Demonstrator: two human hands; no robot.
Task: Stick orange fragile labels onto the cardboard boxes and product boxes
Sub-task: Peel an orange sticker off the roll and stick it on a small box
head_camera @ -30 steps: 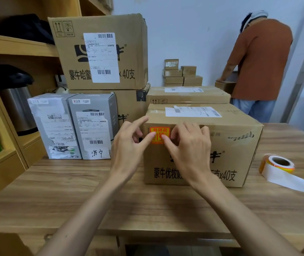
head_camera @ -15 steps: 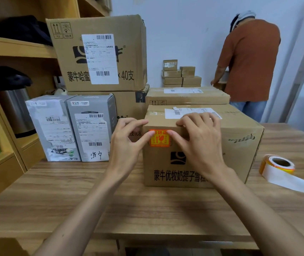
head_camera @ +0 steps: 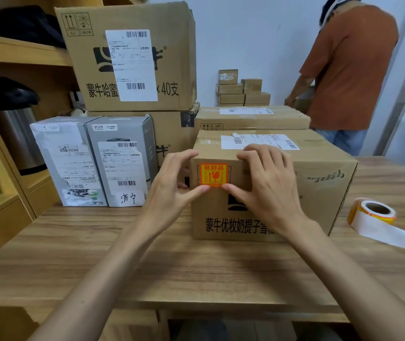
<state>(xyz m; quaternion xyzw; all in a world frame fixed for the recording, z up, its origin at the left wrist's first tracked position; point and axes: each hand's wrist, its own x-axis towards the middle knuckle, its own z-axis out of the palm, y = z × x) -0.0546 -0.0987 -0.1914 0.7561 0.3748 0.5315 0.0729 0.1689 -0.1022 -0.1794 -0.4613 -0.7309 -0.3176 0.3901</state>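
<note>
An orange fragile label [head_camera: 213, 174] is stuck on the front upper left of a brown cardboard box [head_camera: 319, 193] on the wooden table [head_camera: 122, 254]. My left hand [head_camera: 172, 183] rests at the box's left corner, its thumb pressing the label's lower left edge. My right hand [head_camera: 267, 183] lies over the box's top edge, its thumb pressing the label's lower right corner. A roll of orange labels [head_camera: 373, 212] with a loose white backing strip lies on the table to the right. Two grey product boxes [head_camera: 122, 161] stand upright to the left.
Larger cardboard boxes [head_camera: 132, 57] are stacked behind, with small boxes [head_camera: 243, 92] against the wall. A wooden shelf [head_camera: 12, 50] with a steel flask [head_camera: 17, 129] stands at the left. A person in an orange shirt [head_camera: 351, 70] stands at the back right, facing away.
Both thumbs have slid down over the label from its top to its lower edge, and the whole label now shows. My right fingers have moved up onto the box's top.
</note>
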